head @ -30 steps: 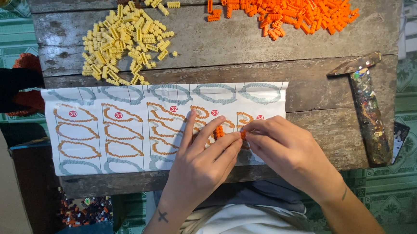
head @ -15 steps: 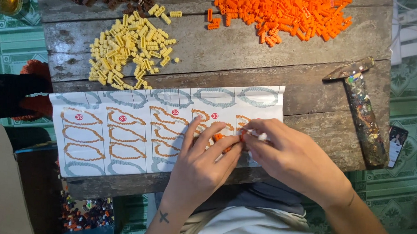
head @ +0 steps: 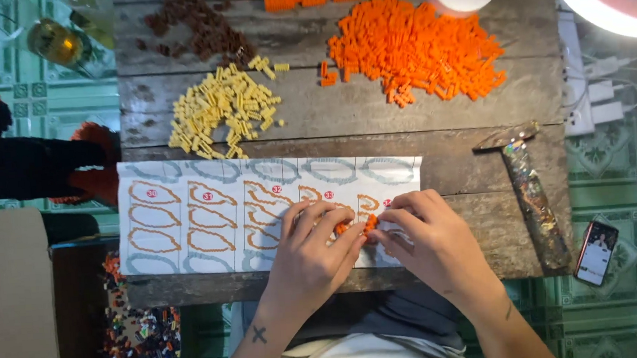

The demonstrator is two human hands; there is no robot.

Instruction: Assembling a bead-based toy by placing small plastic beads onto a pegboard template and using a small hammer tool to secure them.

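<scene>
Small orange bricks (head: 354,227) sit pinched between the fingertips of both hands, grasped where the left hand (head: 310,260) and right hand (head: 433,246) meet. The bricks lie on the right part of a printed instruction sheet (head: 188,216), which both hands rest on. Beyond the sheet's far edge lie a pile of yellow bricks (head: 222,111) and, further right, a heap of orange bricks (head: 414,48). A hammer (head: 529,195) lies right of the sheet, with a phone (head: 596,253) beyond it.
</scene>
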